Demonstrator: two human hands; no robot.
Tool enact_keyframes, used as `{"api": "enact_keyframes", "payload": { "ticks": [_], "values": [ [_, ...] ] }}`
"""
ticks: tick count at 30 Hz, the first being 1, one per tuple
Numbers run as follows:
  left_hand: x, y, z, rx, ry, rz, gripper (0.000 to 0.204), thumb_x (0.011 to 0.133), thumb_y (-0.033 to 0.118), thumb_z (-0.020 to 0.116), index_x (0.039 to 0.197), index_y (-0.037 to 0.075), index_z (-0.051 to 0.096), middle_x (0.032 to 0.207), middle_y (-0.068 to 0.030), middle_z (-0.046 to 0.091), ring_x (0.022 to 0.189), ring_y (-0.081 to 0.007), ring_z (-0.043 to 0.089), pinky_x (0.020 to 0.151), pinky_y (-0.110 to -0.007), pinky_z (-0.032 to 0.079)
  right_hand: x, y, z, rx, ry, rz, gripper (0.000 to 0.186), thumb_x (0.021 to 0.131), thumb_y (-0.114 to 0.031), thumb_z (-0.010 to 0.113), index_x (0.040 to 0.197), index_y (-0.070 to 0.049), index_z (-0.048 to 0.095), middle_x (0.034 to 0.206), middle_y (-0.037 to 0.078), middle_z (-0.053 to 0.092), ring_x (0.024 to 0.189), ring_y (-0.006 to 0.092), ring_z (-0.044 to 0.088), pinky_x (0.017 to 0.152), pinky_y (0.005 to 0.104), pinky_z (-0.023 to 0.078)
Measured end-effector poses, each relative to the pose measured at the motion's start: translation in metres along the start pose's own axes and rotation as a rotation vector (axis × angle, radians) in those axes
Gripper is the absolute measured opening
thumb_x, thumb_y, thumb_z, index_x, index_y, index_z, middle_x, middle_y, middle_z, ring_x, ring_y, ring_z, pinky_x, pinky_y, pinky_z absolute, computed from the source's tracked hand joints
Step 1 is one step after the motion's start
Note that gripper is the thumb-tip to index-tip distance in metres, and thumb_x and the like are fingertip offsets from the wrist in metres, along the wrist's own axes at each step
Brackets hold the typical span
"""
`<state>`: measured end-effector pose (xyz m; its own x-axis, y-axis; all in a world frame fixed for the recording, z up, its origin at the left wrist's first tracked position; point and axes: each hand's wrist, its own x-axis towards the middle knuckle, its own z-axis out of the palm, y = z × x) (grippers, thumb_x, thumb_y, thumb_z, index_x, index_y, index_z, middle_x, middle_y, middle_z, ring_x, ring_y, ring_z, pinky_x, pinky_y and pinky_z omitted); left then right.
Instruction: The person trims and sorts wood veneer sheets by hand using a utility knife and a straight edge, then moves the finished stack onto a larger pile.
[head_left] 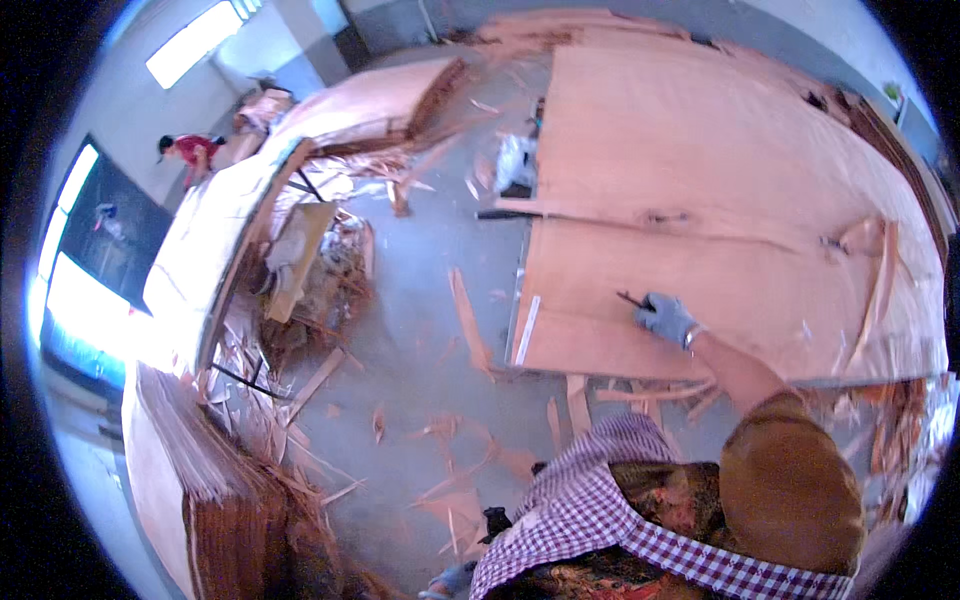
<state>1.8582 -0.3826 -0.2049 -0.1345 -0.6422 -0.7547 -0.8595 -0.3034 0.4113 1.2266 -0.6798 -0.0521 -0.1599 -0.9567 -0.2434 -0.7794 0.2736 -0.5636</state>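
Observation:
My right hand point(662, 317), in a grey-blue glove, is closed around a thin dark tool point(630, 299), perhaps a knife; blur hides its exact kind. The hand is over the near part of a wide, reddish-tan wood veneer sheet point(620, 260), and the tool points left. A long split or seam runs across the sheet beyond the hand. Toward the right side lies a loose curved veneer strip point(880, 290). A narrow white strip point(528, 331) sits at the sheet's near left edge. My left hand point(447, 582), also gloved, barely shows at the lower edge beside my checked apron point(570, 515); its fingers cannot be made out.
Veneer scraps point(470, 320) litter the grey floor. To the left stands a long table point(190, 255) with pale sheets, and a thick veneer stack point(235, 530) is nearer. Another stack point(380, 100) lies farther back. A person in red point(193, 152) is at the far left.

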Motion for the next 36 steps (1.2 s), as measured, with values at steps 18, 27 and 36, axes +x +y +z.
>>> {"api": "enact_keyframes", "payload": {
  "ticks": [18,27,36],
  "values": [
    [0.193,0.181,-0.337,0.427,-0.327,0.133,0.045,0.087,0.030,0.052,0.121,0.000,0.050,0.072,-0.0128,0.065,0.056,-0.0166,0.062,0.048,-0.030,0.050,-0.171,0.084,-0.019,0.879,1.206,0.774,0.013,0.080,-0.022,0.062,0.079,-0.010,0.057,0.059,-0.002,0.050,0.043,0.0083,0.042,0.039,0.0227,0.031],
    [0.304,0.292,-0.371,0.432,-0.441,0.308,0.042,0.086,0.028,0.052,0.118,0.001,0.050,0.084,-0.0190,0.064,0.065,-0.0164,0.063,0.061,-0.031,0.050,-0.146,-0.001,0.107,1.455,1.032,0.910,0.029,0.080,-0.035,0.065,0.100,-0.014,0.058,0.066,0.001,0.056,0.043,0.0081,0.042,0.037,0.0227,0.029],
    [0.362,0.320,-0.439,0.774,-0.311,0.635,0.043,0.085,0.037,0.049,0.118,0.009,0.052,0.107,-0.0205,0.059,0.098,-0.0374,0.057,0.085,-0.043,0.044,-0.258,-0.007,0.224,0.924,0.880,1.487,0.017,0.071,-0.005,0.063,0.086,-0.008,0.055,0.068,0.004,0.051,0.046,0.0174,0.048,0.039,0.0328,0.040]
  ]
}}
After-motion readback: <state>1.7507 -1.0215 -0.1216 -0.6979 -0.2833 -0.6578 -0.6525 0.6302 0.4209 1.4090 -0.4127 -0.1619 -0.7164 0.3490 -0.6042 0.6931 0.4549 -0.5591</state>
